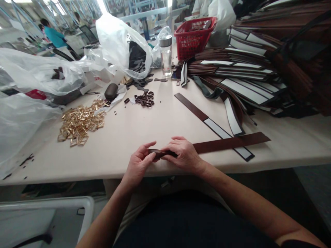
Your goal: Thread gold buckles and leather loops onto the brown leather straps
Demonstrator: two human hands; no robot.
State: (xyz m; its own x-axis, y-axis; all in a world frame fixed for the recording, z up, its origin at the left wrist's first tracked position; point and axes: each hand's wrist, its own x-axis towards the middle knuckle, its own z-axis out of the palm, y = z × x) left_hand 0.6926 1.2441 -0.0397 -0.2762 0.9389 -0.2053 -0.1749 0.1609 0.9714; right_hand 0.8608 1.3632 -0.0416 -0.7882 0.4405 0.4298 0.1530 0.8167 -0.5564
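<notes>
A dark brown leather strap runs along the front of the table, its left end between my two hands. My left hand pinches that end between thumb and fingers. Close beside it, my right hand grips the strap from above, fingers wrapped round it. To the right, the strap's far part lies across a second strip, brown at one end and white with dark edges at the other. Whether a small part sits between my fingers is hidden.
Gold buckles lie heaped at left; small brown loops sit farther back. A glass bottle, a red basket and plastic bags stand behind. Stacked straps fill the right. The table's front edge is just below my hands.
</notes>
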